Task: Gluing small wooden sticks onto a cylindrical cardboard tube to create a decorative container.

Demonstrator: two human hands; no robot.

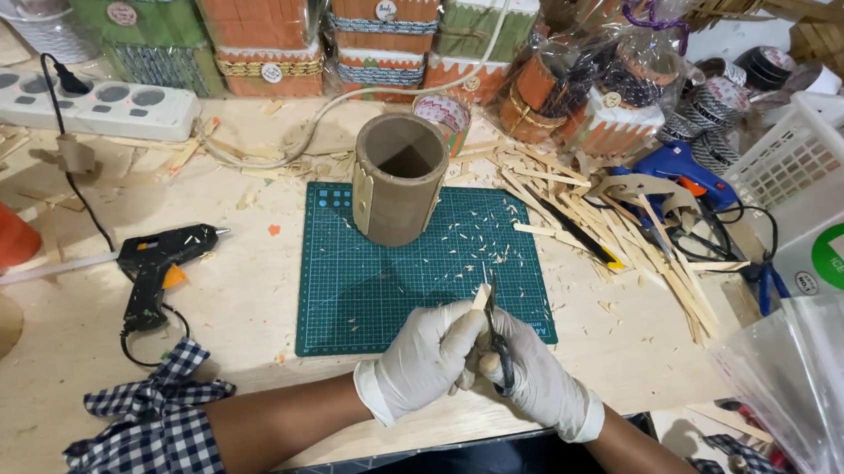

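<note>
Both my hands wear white gloves and meet at the near edge of a green cutting mat [378,284]. My left hand [423,357] pinches a thin wooden stick [480,297] that points up. My right hand [532,371] grips dark scissors [496,341], whose blades sit against the stick. A brown cardboard cylinder [396,193], open at the top, stands upright at the mat's far edge with one pale stick glued on its left side. Small wood shavings lie scattered over the mat.
A black glue gun [157,268] lies left of the mat, a white power strip [76,103] behind it. A heap of wooden sticks [623,238], a blue glue gun [676,167], a white basket [817,188] and clear plastic bags sit right. Decorated stick-covered boxes [278,25] line the back.
</note>
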